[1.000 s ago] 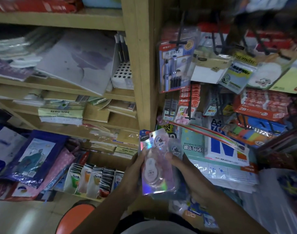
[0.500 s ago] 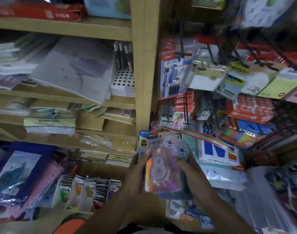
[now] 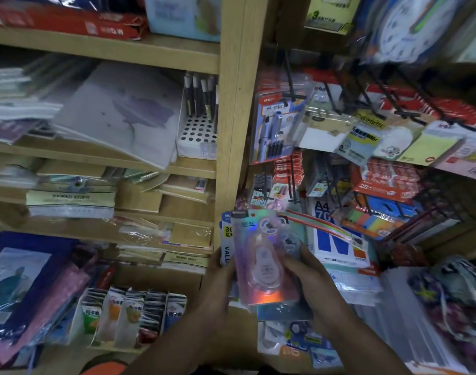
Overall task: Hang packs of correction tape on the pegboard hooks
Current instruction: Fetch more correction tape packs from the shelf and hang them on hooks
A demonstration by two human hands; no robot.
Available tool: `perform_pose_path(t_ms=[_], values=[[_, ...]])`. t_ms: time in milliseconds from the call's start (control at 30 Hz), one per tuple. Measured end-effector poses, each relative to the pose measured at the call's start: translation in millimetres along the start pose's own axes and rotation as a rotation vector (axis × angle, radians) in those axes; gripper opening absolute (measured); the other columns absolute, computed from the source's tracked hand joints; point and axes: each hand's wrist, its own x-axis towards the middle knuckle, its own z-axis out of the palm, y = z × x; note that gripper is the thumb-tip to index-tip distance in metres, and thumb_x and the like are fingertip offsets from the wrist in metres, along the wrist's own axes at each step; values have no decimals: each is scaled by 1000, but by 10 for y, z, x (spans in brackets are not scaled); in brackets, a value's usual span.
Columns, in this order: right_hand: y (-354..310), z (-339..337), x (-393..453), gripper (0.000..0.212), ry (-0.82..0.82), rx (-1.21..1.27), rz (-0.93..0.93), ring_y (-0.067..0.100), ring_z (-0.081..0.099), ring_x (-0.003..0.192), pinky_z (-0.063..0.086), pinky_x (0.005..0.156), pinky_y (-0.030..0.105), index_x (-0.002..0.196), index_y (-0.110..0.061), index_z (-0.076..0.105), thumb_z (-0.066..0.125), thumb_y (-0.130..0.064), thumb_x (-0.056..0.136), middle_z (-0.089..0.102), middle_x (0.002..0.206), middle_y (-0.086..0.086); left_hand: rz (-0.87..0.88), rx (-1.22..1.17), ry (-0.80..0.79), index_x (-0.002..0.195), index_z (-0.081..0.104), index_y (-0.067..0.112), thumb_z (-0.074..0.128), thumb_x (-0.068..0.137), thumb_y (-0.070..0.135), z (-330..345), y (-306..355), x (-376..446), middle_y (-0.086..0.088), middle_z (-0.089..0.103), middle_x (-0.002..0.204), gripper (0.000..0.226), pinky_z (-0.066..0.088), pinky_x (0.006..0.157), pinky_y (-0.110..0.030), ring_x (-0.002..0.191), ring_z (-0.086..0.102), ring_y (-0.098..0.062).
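Note:
A shiny holographic pack of correction tape [image 3: 261,259] stands upright at the centre bottom, on top of a small stack of packs; a blue pack [image 3: 227,239] shows behind it. My left hand [image 3: 220,282] grips the stack's left edge. My right hand [image 3: 312,288] holds the right edge, fingers curled round it. Black pegboard hooks [image 3: 291,77] stick out above and to the right, most loaded with hanging stationery packs.
A wooden shelf post [image 3: 237,117] splits paper shelves on the left from the peg display. A pen pack [image 3: 277,125] hangs just above the hands. More loose packs [image 3: 299,339] lie below. Sticky notes [image 3: 432,147] hang at the right.
The view has tilted upward, showing more of the upper hooks. Both hands have kept hold of the stack, which has shifted slightly right and stands a little straighter.

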Motion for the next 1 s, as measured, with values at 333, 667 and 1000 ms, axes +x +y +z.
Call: perform_pose_path(t_ms=[333, 667, 1000], values=[[78, 40, -100, 27, 51, 123, -6, 19, 78, 82, 62, 61, 28, 119, -15, 69, 49, -20, 101, 80, 95, 6, 15, -41, -4, 120, 63, 20, 84, 60, 41, -73, 109, -94, -12, 71, 116, 67, 46, 98, -60, 109, 66, -35], [565, -175, -388, 80, -60, -287, -7, 8, 69, 114, 54, 98, 33, 142, -18, 53, 90, -16, 71, 73, 124, -7, 14, 5, -78, 125, 60, 24, 82, 68, 30, -408, -83, -725, -11, 71, 117, 62, 51, 88, -51, 105, 69, -28], [447, -84, -817, 84, -103, -277, -67, -7, 71, 90, 52, 71, 8, 124, -14, 59, 87, -33, 47, 78, 99, -16, -27, 143, 1, 110, 60, 37, 78, 40, 52, -384, -91, -956, 9, 70, 108, 73, 48, 82, -28, 102, 63, -9]])
